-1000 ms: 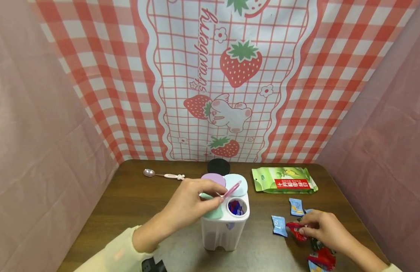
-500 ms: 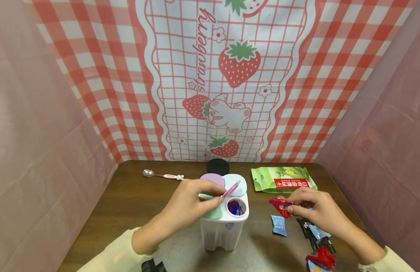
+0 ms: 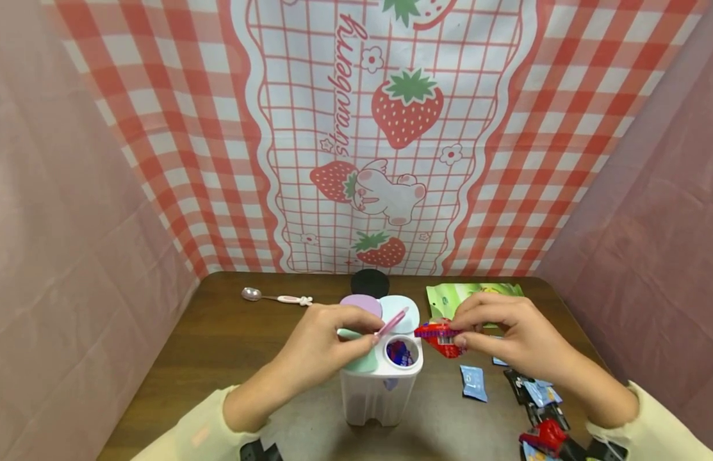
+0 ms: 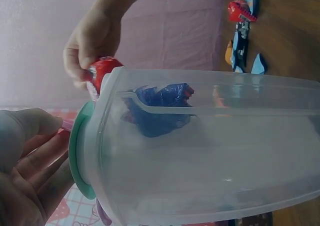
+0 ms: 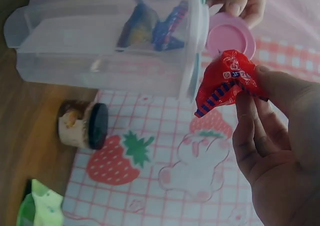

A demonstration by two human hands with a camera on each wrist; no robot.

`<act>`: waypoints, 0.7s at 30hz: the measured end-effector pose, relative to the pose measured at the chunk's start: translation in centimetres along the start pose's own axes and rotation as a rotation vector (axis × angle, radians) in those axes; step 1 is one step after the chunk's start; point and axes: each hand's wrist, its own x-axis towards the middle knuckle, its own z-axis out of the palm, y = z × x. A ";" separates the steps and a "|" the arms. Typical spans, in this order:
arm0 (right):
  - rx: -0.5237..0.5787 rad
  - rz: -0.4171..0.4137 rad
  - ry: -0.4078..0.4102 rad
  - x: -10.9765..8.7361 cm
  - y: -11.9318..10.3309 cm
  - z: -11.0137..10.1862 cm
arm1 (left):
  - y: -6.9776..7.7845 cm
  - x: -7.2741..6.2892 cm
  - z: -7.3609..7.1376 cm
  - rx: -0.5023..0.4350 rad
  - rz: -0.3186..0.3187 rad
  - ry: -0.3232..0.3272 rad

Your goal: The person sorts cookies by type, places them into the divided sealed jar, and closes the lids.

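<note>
My left hand (image 3: 331, 336) pinches a round pink lid (image 5: 231, 36), held tilted above the top of a translucent white container (image 3: 379, 394). The container's front right opening (image 3: 402, 352) is uncovered, and blue and purple wrapped pieces (image 4: 162, 108) sit inside below it. Between thumb and fingers, my right hand (image 3: 506, 326) pinches a red wrapped candy (image 3: 441, 338) with a striped edge, just right of that opening. Mint (image 3: 363, 360), purple (image 3: 362, 303) and pale blue (image 3: 403, 312) lids top the other parts of the container.
A blue packet (image 3: 474, 383) lies right of the container. Several black, blue and red packets (image 3: 543, 403) lie beyond it, partly under my right arm. Behind stand a green wipes pack (image 3: 448, 298), a black-lidded jar (image 3: 370, 283) and, at left, a spoon (image 3: 278, 298).
My right hand has lifted the red wrapped candy from the packets at right and carried it left, up to the container's opening. The left hand and pink lid have stayed put.
</note>
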 end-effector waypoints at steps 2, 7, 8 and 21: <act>0.014 -0.052 -0.016 0.6 -0.4 0.3 | 0.0 0.0 0.0 -0.001 -0.007 -0.002; 0.007 -0.117 -0.056 1.5 -1.1 1.1 | 0.1 0.1 0.0 -0.003 -0.014 -0.008; 0.001 -0.126 -0.060 1.7 -1.2 1.3 | 0.1 0.1 0.0 -0.002 -0.013 -0.008; -0.052 -0.013 -0.162 2.9 -2.1 2.9 | 0.0 0.1 -0.1 0.005 -0.013 -0.001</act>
